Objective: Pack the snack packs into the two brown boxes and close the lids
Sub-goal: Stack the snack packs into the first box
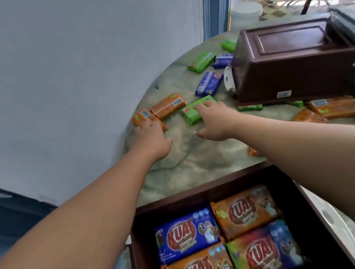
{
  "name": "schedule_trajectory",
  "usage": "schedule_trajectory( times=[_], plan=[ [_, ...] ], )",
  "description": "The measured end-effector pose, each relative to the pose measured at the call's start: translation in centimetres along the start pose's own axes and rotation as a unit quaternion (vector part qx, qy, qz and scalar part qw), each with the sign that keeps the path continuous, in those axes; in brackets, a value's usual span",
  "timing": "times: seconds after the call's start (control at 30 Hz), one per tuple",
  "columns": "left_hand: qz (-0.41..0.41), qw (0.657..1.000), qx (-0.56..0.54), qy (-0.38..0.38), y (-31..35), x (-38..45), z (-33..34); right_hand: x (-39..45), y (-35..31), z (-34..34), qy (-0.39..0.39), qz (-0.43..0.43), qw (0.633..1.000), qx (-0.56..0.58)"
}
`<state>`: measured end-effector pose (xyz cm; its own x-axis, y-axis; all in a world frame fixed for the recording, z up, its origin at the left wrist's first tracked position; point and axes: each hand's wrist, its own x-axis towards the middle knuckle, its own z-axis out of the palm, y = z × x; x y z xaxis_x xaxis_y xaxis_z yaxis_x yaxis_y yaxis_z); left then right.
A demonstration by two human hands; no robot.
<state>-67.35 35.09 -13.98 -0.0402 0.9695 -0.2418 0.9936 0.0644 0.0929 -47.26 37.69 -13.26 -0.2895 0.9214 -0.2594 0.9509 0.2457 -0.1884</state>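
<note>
An open brown box [205, 192] sits at the near table edge with several blue and orange snack packs laid flat inside. A second brown box [290, 73] lies upside down at the back right. My left hand [151, 136] reaches over an orange pack [142, 116] at the table's left rim, fingers on it. My right hand [214, 121] lies with its fingers on a green pack [193, 110]. Another orange pack [167, 105] lies just behind them.
Green packs [200, 62] and blue packs [209, 83] lie scattered on the marbled round table [187, 156] left of the overturned box. More orange packs [336, 107] lie at the right. A grey wall is to the left, a doorway behind.
</note>
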Motion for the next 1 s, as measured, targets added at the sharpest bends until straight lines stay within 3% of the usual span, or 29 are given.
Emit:
schedule_trajectory(
  times=[0.23, 0.57, 0.73, 0.83, 1.0],
  plan=[
    [-0.007, 0.996, -0.003, -0.085, -0.8, 1.6, 2.0, 2.1, 0.6, 1.9, -0.079, 0.012, 0.996, -0.042],
    [0.016, 0.998, 0.046, 0.044, 0.4, -0.4, 1.1, 0.3, -0.9, 1.0, -0.001, -0.033, 0.987, -0.158],
    [-0.085, 0.995, -0.037, 0.04, -0.1, -0.4, 1.8, -0.9, -1.2, 1.9, -0.027, 0.022, 0.993, -0.111],
    [-0.178, 0.974, -0.14, 0.033, -0.2, -0.6, 2.0, -1.4, -1.0, 2.1, -0.037, 0.016, 0.994, -0.104],
    [-0.215, 0.96, -0.176, -0.038, -0.3, -0.6, 1.5, -2.1, -1.2, 2.2, -0.005, -0.007, 0.998, -0.069]
  ],
)
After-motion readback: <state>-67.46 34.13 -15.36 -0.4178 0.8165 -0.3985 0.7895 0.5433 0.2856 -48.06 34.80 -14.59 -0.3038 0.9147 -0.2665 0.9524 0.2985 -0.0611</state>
